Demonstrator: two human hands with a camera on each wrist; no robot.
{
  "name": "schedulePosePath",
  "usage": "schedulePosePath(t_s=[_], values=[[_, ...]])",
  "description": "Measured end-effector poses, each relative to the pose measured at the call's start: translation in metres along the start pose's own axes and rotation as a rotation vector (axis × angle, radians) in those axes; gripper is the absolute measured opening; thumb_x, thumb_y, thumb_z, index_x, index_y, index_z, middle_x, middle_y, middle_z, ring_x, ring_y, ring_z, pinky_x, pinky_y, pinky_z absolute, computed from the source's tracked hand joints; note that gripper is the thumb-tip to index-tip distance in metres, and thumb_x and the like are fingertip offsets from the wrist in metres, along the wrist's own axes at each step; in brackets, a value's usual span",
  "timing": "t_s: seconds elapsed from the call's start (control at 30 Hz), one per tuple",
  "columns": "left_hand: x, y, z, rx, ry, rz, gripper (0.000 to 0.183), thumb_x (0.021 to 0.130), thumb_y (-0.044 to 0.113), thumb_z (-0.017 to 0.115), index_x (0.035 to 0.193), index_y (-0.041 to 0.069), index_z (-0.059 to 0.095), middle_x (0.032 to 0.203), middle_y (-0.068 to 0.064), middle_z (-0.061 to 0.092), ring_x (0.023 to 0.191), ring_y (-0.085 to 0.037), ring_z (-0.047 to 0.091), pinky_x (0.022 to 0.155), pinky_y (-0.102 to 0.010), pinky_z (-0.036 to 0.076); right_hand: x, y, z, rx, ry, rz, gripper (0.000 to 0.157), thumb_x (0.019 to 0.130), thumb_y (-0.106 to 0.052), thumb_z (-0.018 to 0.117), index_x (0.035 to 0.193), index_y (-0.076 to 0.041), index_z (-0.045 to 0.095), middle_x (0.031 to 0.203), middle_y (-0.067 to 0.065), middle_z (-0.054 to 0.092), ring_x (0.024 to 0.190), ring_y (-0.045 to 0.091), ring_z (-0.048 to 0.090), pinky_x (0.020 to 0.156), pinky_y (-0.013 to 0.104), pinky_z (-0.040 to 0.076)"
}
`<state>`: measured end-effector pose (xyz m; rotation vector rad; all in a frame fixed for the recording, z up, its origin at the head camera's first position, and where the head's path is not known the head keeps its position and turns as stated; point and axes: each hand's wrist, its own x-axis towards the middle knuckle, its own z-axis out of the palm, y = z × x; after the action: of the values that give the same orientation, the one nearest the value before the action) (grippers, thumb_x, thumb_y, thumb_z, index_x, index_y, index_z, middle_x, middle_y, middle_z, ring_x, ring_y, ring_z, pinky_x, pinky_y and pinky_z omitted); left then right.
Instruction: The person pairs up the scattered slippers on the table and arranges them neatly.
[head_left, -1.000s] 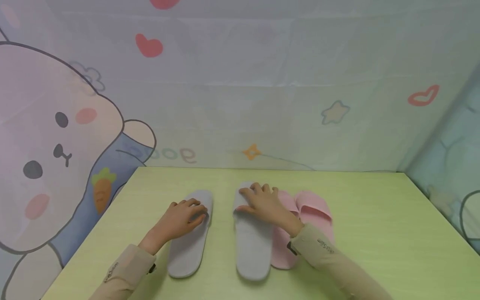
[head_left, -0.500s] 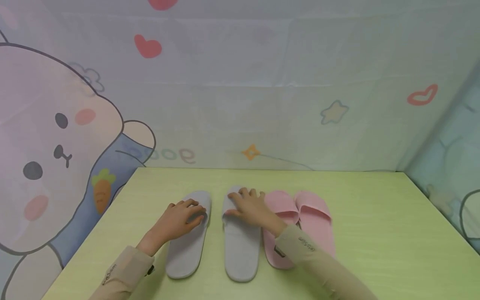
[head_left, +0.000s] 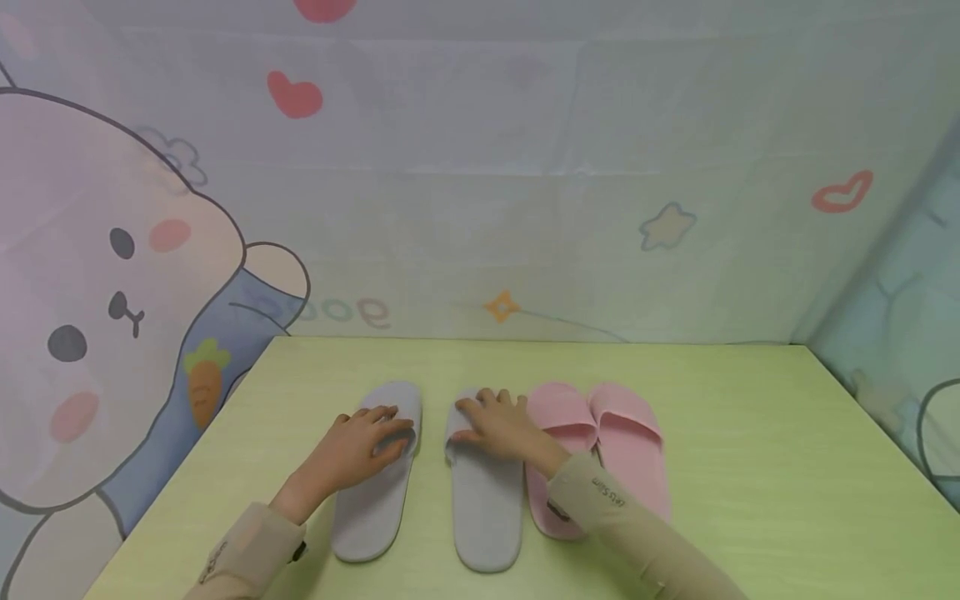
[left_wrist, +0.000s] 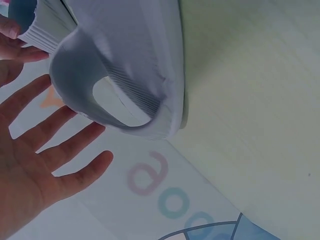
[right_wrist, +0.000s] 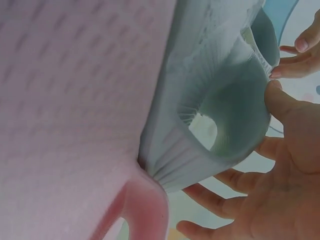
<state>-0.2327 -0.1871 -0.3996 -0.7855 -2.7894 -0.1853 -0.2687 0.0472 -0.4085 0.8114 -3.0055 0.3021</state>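
Two grey slippers lie toes away on the pale green table in the head view. My left hand [head_left: 348, 454] touches the strap of the left grey slipper [head_left: 371, 521] with spread, nearly straight fingers. In the left wrist view, fingertips meet the outside of its grey strap [left_wrist: 75, 75]. My right hand [head_left: 502, 425] lies over the toe strap of the right grey slipper [head_left: 487, 525], fingers spread. The right wrist view shows the thumb and fingertips against the outside of that strap [right_wrist: 245, 105], whose opening is unfilled.
Right of the grey pair lie two pink slippers, one [head_left: 562, 404] partly under my right forearm, the other [head_left: 630, 458] beside it. The pale green table [head_left: 750, 467] reaches to a printed backdrop [head_left: 465, 208] with a cartoon rabbit [head_left: 112, 250] at left.
My right hand has moved the right grey slipper left, off the nearer pink slipper, then slightly toward me. The left hand and its slipper have stayed nearly still.
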Motion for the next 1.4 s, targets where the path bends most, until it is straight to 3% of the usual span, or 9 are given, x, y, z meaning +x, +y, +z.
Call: schedulePosePath(t_s=[0.13,0.33,0.53,0.67,0.87,1.4], values=[[-0.003,0.002,0.0,0.003,-0.024,-0.009,0.034,0.086,0.032,0.055,0.119,0.021,0.058,0.124,-0.013,0.054,0.108,-0.032,0.054,0.075,-0.053,0.042,-0.004,0.002,0.0,0.001,-0.012,-0.013,0.055,0.086,-0.053,0.044,0.129,-0.021,0.044,0.131,0.016,0.044,0.112,0.039,0.045,0.087,0.057,0.033],[-0.01,0.003,-0.001,0.007,-0.002,0.001,0.037,0.085,0.029,0.058,0.121,0.018,0.056,0.126,-0.014,0.052,0.109,-0.033,0.053,0.074,-0.052,0.042,-0.024,0.001,-0.005,-0.037,-0.025,-0.06,0.05,0.088,-0.042,0.049,0.132,-0.02,0.04,0.139,0.016,0.037,0.12,0.044,0.039,0.091,0.063,0.029],[-0.016,-0.001,0.004,-0.014,0.028,-0.02,0.042,0.085,0.03,0.058,0.124,0.015,0.053,0.127,-0.017,0.05,0.111,-0.034,0.052,0.077,-0.053,0.042,-0.05,-0.007,-0.008,-0.185,-0.034,-0.124,0.057,0.087,-0.046,0.047,0.137,-0.021,0.034,0.141,0.011,0.035,0.121,0.042,0.041,0.092,0.061,0.032],[-0.019,-0.003,0.007,-0.011,0.05,-0.022,0.042,0.085,0.031,0.058,0.124,0.015,0.054,0.126,-0.016,0.051,0.109,-0.034,0.053,0.077,-0.053,0.043,-0.061,-0.012,-0.012,-0.182,-0.073,-0.127,0.061,0.087,-0.046,0.049,0.139,-0.019,0.032,0.144,0.011,0.031,0.122,0.041,0.04,0.093,0.062,0.031],[-0.02,-0.004,0.007,-0.02,0.088,0.001,0.04,0.084,0.029,0.06,0.119,0.012,0.058,0.122,-0.014,0.055,0.107,-0.03,0.056,0.076,-0.051,0.044,-0.064,-0.012,-0.013,-0.126,-0.099,-0.114,0.062,0.087,-0.042,0.05,0.14,-0.016,0.03,0.145,0.012,0.027,0.122,0.044,0.038,0.094,0.064,0.027],[-0.016,0.004,0.009,-0.036,0.082,0.041,0.042,0.083,0.031,0.06,0.12,0.011,0.058,0.125,-0.012,0.054,0.112,-0.028,0.053,0.074,-0.049,0.043,-0.057,-0.01,-0.01,-0.107,-0.107,-0.057,0.063,0.087,-0.043,0.05,0.14,-0.017,0.028,0.147,0.01,0.023,0.125,0.043,0.035,0.097,0.065,0.022]])
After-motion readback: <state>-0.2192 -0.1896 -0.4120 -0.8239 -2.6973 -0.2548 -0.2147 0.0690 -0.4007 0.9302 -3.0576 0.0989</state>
